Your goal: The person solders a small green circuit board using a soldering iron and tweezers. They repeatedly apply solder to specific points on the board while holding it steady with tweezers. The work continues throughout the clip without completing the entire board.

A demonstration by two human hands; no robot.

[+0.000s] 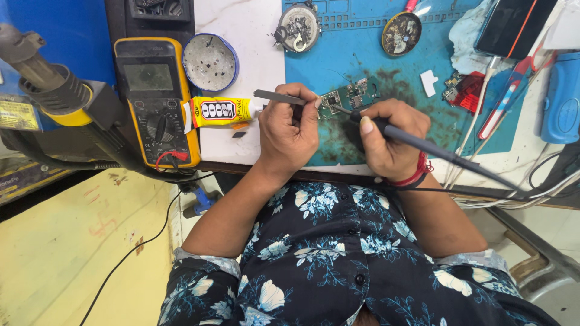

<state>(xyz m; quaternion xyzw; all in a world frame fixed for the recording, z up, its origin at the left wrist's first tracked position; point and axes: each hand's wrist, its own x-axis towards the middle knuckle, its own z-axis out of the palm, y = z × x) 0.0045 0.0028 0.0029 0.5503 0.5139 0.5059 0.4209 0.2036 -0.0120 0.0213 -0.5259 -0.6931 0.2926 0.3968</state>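
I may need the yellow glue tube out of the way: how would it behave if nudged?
The yellow glue tube lies flat beside the multimeter, so it would probably slide rather than tip. It looks small and light. Its soft-looking body may dent if squeezed.

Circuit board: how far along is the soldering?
Done: the green circuit board lies bare on the blue mat, with the multimeter and glue tube set aside. In hand: the left hand grips tweezers and the right hand holds the soldering iron, tip on the board. Left: the joint's state is too small to tell.
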